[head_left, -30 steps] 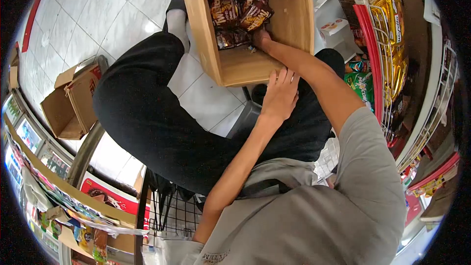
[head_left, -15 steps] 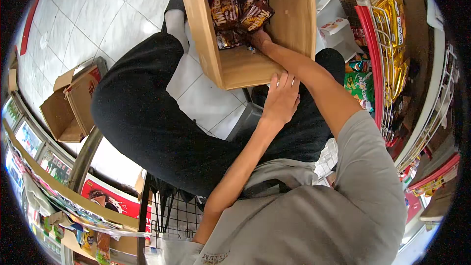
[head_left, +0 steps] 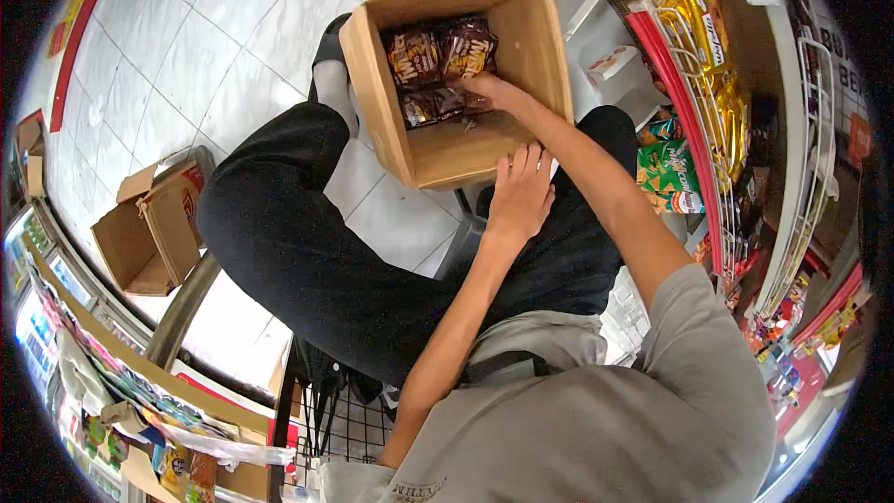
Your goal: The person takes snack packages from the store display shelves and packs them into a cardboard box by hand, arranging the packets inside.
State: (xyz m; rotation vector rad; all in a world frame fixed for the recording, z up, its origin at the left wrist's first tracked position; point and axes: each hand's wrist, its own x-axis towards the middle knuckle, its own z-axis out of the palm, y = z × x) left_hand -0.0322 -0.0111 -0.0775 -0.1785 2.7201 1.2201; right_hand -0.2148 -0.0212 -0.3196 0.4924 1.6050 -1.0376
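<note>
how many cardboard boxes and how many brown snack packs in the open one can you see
cardboard boxes: 2, the open box by the hands and an empty box on the floor
brown snack packs: 4 visible in the open box, more may be hidden under the right hand
total: 6

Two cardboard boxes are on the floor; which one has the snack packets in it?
The cardboard box between the person's legs, where the right hand reaches onto the brown snack packets. The other open box, off to the left, looks empty inside.
</note>
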